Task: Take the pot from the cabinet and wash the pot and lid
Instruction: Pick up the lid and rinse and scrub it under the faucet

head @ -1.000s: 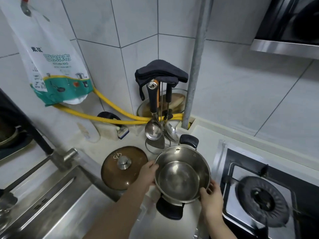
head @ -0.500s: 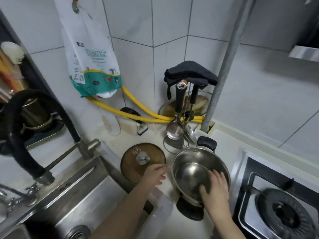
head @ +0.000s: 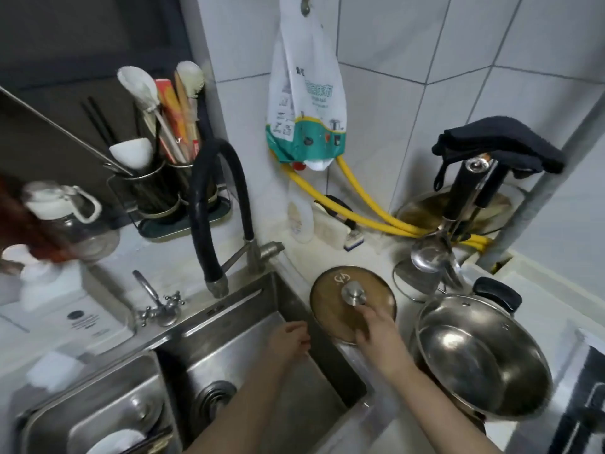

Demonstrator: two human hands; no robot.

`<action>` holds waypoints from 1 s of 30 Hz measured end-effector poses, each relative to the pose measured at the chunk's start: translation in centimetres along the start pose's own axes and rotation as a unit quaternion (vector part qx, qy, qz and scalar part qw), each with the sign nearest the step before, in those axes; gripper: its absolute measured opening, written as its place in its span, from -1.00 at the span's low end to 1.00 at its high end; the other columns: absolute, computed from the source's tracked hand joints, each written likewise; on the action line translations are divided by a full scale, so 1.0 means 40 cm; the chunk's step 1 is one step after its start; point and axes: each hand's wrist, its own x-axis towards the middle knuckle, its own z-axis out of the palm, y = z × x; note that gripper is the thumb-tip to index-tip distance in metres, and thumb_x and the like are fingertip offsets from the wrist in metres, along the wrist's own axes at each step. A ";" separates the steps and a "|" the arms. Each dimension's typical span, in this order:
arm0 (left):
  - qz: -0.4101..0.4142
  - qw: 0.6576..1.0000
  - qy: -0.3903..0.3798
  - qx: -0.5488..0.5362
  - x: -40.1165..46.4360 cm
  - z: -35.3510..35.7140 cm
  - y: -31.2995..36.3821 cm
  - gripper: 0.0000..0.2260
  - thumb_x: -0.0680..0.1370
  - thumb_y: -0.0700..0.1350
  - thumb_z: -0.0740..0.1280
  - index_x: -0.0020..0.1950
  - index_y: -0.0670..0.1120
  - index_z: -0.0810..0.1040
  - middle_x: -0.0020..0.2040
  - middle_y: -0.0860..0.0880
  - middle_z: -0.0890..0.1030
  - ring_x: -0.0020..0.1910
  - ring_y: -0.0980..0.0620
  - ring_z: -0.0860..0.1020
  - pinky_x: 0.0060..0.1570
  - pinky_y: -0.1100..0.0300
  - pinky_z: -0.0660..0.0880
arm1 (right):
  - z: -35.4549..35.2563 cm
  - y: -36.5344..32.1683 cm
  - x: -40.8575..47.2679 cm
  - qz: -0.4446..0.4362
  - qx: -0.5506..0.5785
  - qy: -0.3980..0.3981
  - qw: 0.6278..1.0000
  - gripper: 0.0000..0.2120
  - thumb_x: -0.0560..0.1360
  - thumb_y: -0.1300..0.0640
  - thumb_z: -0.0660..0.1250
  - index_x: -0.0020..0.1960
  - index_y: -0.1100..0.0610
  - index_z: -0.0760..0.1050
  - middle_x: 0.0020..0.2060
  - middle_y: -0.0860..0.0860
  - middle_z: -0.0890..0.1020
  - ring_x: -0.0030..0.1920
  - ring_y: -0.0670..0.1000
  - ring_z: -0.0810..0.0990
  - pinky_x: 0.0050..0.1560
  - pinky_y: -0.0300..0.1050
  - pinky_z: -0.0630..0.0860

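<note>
Hands: my right hand (head: pixel 376 335) rests open-fingered on the lid (head: pixel 352 303), knob at 11 o'clock; left hand (head: pixel 289 339) loosely curled and empty over the sink (head: pixel 229 322); pot (head: pixel 481 355) at 3 o'clock on the surface.

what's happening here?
A person stands at a kitchen sink. The right hand is on the brown glass lid, which lies on the counter at the sink's edge. The left hand hangs over the basin, holding nothing. The empty steel pot sits on the counter to the right. No water is running.
</note>
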 end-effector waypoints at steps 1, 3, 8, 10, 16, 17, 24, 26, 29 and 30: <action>-0.007 1.000 0.007 -0.015 0.004 -0.007 -0.006 -0.80 0.58 -0.28 0.21 0.18 -0.23 0.50 -0.25 -0.11 0.53 -0.34 0.00 0.49 -0.34 0.21 0.43 | 0.007 -0.004 0.022 0.006 -0.010 -0.008 1.000 -0.50 0.48 0.22 0.28 0.41 0.13 0.32 0.42 0.12 0.32 0.38 0.13 0.35 0.41 -0.10 0.24; -0.028 0.999 0.006 -0.039 0.017 -0.009 -0.015 -0.79 0.57 -0.29 0.21 0.19 -0.25 0.49 -0.30 -0.10 0.50 -0.41 0.03 0.48 -0.43 0.24 0.43 | 0.017 -0.007 0.068 0.024 -0.035 -0.027 0.999 -0.48 0.50 0.20 0.27 0.44 0.15 0.27 0.40 0.15 0.32 0.36 0.16 0.34 0.39 -0.11 0.24; -0.059 0.996 0.014 -0.071 0.072 0.019 -0.016 -0.76 0.58 -0.27 0.22 0.23 -0.21 0.47 -0.27 -0.07 0.49 -0.39 0.05 0.45 -0.39 0.21 0.38 | 0.038 0.010 0.187 0.062 -0.096 -0.060 0.992 -0.44 0.52 0.09 0.25 0.47 0.14 0.17 0.42 0.18 0.31 0.34 0.22 0.36 0.35 -0.01 0.31; -0.064 0.994 0.026 -0.080 0.089 0.038 -0.002 -0.81 0.58 -0.26 0.21 0.19 -0.15 0.47 -0.24 -0.06 0.50 -0.30 0.04 0.47 -0.30 0.17 0.43 | 0.046 0.022 0.230 0.065 -0.107 -0.074 0.989 -0.46 0.54 0.09 0.22 0.47 0.13 0.18 0.41 0.19 0.31 0.33 0.23 0.37 0.32 0.00 0.33; -0.084 0.993 0.025 -0.083 0.136 0.079 0.014 -0.78 0.56 -0.27 0.23 0.19 -0.12 0.46 -0.30 -0.08 0.48 -0.36 0.03 0.43 -0.32 0.18 0.37 | 0.078 0.065 0.285 0.060 -0.095 -0.048 0.993 -0.59 0.57 0.01 0.14 0.40 0.04 0.35 0.28 0.16 0.48 0.23 0.22 0.45 0.25 -0.01 0.39; -0.086 0.992 0.029 -0.085 0.137 0.079 0.015 -0.78 0.56 -0.26 0.23 0.19 -0.12 0.45 -0.28 -0.08 0.49 -0.35 0.03 0.44 -0.31 0.18 0.38 | 0.076 0.068 0.287 0.052 -0.099 -0.046 0.993 -0.59 0.56 0.06 0.16 0.40 0.04 0.35 0.27 0.15 0.48 0.24 0.20 0.44 0.25 -0.02 0.38; -0.086 0.988 0.051 -0.121 0.123 0.054 0.012 -0.69 0.57 -0.22 0.25 0.31 -0.22 0.39 -0.07 -0.20 0.59 -0.28 -0.05 0.54 -0.32 0.16 0.47 | 0.084 0.040 0.285 -0.016 -0.108 -0.049 0.993 -0.57 0.52 0.16 0.25 0.39 0.09 0.37 0.29 0.10 0.50 0.29 0.14 0.42 0.31 -0.04 0.35; -0.081 0.983 0.069 -0.150 0.106 0.031 0.007 -0.69 0.58 -0.19 0.26 0.30 -0.25 0.41 -0.02 -0.22 0.60 -0.28 -0.06 0.57 -0.33 0.15 0.51 | 0.089 0.008 0.275 -0.048 -0.111 -0.045 0.992 -0.55 0.53 0.14 0.24 0.41 0.07 0.33 0.30 0.08 0.49 0.29 0.10 0.42 0.32 -0.06 0.34; -0.063 0.971 0.076 -0.216 0.063 -0.023 0.002 -0.79 0.60 -0.16 0.24 0.13 -0.26 0.52 -0.21 -0.14 0.67 -0.43 0.04 0.62 -0.42 0.20 0.56 | 0.103 -0.052 0.257 -0.090 -0.091 -0.045 0.991 -0.58 0.57 0.10 0.20 0.42 0.04 0.32 0.28 0.05 0.51 0.27 0.06 0.44 0.32 -0.09 0.31; -0.057 0.967 0.073 -0.239 0.055 -0.045 -0.003 -0.83 0.60 -0.16 0.23 0.06 -0.24 0.53 -0.29 -0.11 0.67 -0.46 0.05 0.62 -0.44 0.20 0.57 | 0.111 -0.071 0.250 -0.092 -0.070 -0.053 0.992 -0.59 0.57 0.08 0.19 0.41 0.05 0.33 0.28 0.06 0.51 0.26 0.06 0.45 0.31 -0.11 0.32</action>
